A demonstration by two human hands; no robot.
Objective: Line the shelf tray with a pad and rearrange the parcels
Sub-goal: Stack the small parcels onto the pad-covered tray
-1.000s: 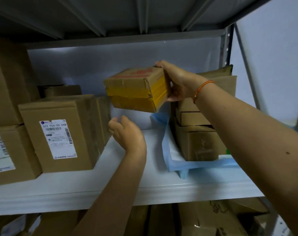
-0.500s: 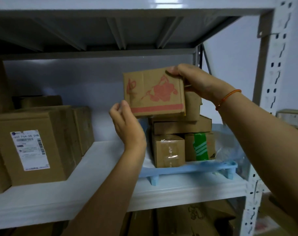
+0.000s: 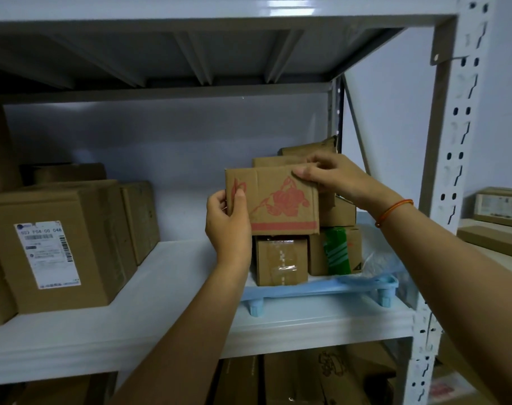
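Note:
A cardboard parcel printed with a red rose (image 3: 281, 200) is held upright against the stack of parcels on the light-blue footed tray (image 3: 316, 288). My left hand (image 3: 228, 226) grips its left edge. My right hand (image 3: 333, 176) holds its top right corner. It rests on top of a taped parcel (image 3: 281, 261), beside a parcel with green tape (image 3: 336, 252). More parcels are stacked behind it, mostly hidden. A thin blue-white pad (image 3: 380, 261) lies crumpled along the tray's right side under the parcels.
The tray sits at the right end of a white metal shelf (image 3: 161, 311). Large labelled cardboard boxes (image 3: 58, 244) fill the shelf's left end. A perforated upright post (image 3: 453, 171) stands at the right. More boxes sit on the shelf below and on a surface at the far right.
The rose parcel has come down from head height and turned face-on onto the tray's stack. My left hand has taken hold of its left edge. The view has pulled back and shifted right.

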